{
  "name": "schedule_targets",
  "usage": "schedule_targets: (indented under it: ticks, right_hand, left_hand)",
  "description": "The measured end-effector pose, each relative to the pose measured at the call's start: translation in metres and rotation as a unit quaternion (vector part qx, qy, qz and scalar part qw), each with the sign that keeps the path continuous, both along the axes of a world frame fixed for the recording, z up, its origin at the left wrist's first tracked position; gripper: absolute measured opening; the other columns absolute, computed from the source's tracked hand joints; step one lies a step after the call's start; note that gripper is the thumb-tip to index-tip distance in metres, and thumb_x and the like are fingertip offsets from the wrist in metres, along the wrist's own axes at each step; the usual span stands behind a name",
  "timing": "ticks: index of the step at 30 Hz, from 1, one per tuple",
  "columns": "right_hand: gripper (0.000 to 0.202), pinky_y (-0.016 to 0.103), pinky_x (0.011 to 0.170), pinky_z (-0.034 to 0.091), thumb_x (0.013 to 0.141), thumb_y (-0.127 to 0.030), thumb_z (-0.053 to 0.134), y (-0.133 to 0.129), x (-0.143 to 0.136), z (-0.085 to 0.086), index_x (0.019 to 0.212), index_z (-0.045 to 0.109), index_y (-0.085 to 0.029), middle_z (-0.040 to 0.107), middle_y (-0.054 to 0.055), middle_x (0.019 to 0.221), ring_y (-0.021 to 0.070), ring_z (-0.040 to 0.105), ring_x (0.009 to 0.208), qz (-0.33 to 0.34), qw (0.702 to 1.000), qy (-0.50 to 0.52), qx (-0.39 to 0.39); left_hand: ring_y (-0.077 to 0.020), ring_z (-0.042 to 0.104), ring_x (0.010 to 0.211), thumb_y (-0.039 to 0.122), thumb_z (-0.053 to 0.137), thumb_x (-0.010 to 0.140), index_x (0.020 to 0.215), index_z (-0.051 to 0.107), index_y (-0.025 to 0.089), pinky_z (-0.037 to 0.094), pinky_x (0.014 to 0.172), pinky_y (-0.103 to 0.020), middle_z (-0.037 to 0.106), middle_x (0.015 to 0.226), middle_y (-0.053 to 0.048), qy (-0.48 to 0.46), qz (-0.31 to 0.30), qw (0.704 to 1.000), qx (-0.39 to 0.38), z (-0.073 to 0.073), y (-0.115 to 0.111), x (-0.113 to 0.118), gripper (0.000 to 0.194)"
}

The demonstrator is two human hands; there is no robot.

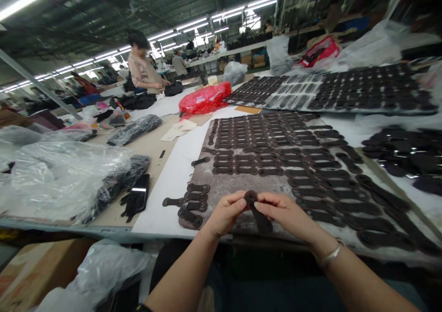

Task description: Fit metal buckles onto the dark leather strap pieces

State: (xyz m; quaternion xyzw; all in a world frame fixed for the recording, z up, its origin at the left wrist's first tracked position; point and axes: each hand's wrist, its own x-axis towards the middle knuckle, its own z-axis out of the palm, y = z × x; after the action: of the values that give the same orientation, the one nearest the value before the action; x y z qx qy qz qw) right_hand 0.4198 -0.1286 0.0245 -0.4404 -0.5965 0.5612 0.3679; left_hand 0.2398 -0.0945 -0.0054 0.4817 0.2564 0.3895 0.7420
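Note:
Between my two hands is a dark brown strap piece with a rounded end, held up over the front edge of the board. My left hand pinches the left side of its round end. My right hand grips the same end from the right, and the narrow part hangs down below the fingers. Under and beyond them lies a grey board covered with rows of similar dark strap pieces. A few more strap pieces lie at the board's left edge, near my left hand.
A second board of dark pieces lies behind. Loose dark pieces are piled at right. A red plastic bag, clear plastic bags and a black phone are on the table. A co-worker stands at far left; a cardboard box is below.

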Motion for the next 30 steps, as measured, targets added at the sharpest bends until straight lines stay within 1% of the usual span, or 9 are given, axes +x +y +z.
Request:
schedule_targets:
  ticks: [2,5,8,11,13,17,20,25,30]
  right_hand:
    - [0.029,0.021,0.052,0.032,0.086,-0.042,0.053,-0.001,0.000,0.002,0.077,0.060,-0.015,0.044,-0.003,0.063,0.0100,0.040,0.057,0.015,0.999,0.000,-0.029]
    - [0.036,0.022,0.051,0.033,0.083,-0.048,0.055,-0.002,0.001,0.002,0.069,0.060,-0.015,0.042,-0.003,0.059,0.0108,0.040,0.056,0.032,0.998,-0.024,-0.050]
    - [0.037,0.023,0.055,0.038,0.082,-0.051,0.054,-0.001,0.003,0.000,0.078,0.066,-0.016,0.052,-0.001,0.065,0.0137,0.047,0.061,0.056,0.995,-0.035,-0.076]
    - [0.033,0.025,0.064,0.043,0.081,-0.049,0.057,0.000,0.005,-0.002,0.089,0.069,-0.019,0.062,0.001,0.078,0.0179,0.055,0.072,0.077,0.992,-0.013,-0.099]
    - [0.032,0.027,0.068,0.045,0.081,-0.047,0.059,0.001,0.007,-0.003,0.092,0.070,-0.019,0.064,0.003,0.083,0.0201,0.057,0.077,0.081,0.991,0.002,-0.109]
    - [0.034,0.028,0.066,0.046,0.081,-0.048,0.058,0.002,0.007,-0.004,0.090,0.071,-0.018,0.065,0.004,0.081,0.0211,0.058,0.075,0.087,0.990,-0.006,-0.115]
    - [0.033,0.027,0.067,0.046,0.083,-0.047,0.055,0.003,0.005,-0.006,0.086,0.070,-0.018,0.064,0.004,0.081,0.0211,0.057,0.076,0.091,0.992,-0.033,-0.087]
    - [0.032,0.028,0.068,0.048,0.084,-0.046,0.053,0.007,0.004,-0.020,0.088,0.070,-0.020,0.065,0.004,0.082,0.0238,0.059,0.082,0.049,0.992,-0.112,-0.005]
    - [0.030,0.028,0.072,0.050,0.083,-0.046,0.055,0.009,0.005,-0.024,0.092,0.068,-0.021,0.065,0.005,0.084,0.0243,0.060,0.086,0.048,0.975,-0.196,0.091]
  left_hand:
    - [-0.0234,0.054,0.104,0.035,0.065,0.077,0.098,0.071,0.016,0.038,0.094,-0.036,0.061,0.105,-0.009,-0.004,-0.023,1.000,0.002,0.002,-0.001,-0.001,0.029]
    - [-0.0223,0.053,0.106,0.032,0.069,0.074,0.097,0.072,0.019,0.035,0.098,-0.036,0.060,0.106,-0.008,-0.010,-0.029,0.999,0.010,0.002,-0.002,-0.001,0.026]
    - [-0.0223,0.053,0.105,0.032,0.073,0.070,0.095,0.073,0.019,0.035,0.098,-0.036,0.058,0.106,-0.008,-0.025,-0.042,0.999,0.004,0.000,-0.003,-0.001,0.028]
    - [-0.0230,0.052,0.105,0.035,0.075,0.068,0.096,0.073,0.019,0.035,0.098,-0.036,0.056,0.107,-0.009,-0.032,-0.046,0.998,0.000,-0.003,-0.003,-0.001,0.033]
    - [-0.0233,0.051,0.106,0.036,0.075,0.067,0.097,0.073,0.019,0.034,0.098,-0.036,0.056,0.106,-0.009,-0.032,-0.046,0.998,0.009,-0.005,-0.003,-0.001,0.034]
    - [-0.0212,0.052,0.102,0.034,0.076,0.065,0.095,0.073,0.020,0.035,0.096,-0.034,0.054,0.103,-0.008,-0.026,-0.043,0.999,0.021,-0.004,-0.003,-0.001,0.033]
    - [-0.0200,0.052,0.098,0.033,0.076,0.065,0.092,0.074,0.019,0.038,0.092,-0.032,0.053,0.100,-0.007,-0.023,-0.017,0.999,0.027,-0.004,-0.005,0.001,0.030]
    - [-0.0196,0.052,0.095,0.031,0.073,0.068,0.083,0.074,0.017,0.040,0.089,-0.031,0.054,0.092,-0.007,-0.019,0.061,0.998,0.018,-0.010,-0.008,0.012,0.021]
    - [-0.0198,0.051,0.096,0.027,0.074,0.065,0.082,0.074,0.016,0.038,0.093,-0.033,0.056,0.089,-0.006,-0.008,0.153,0.988,0.002,-0.014,-0.009,0.019,0.020]
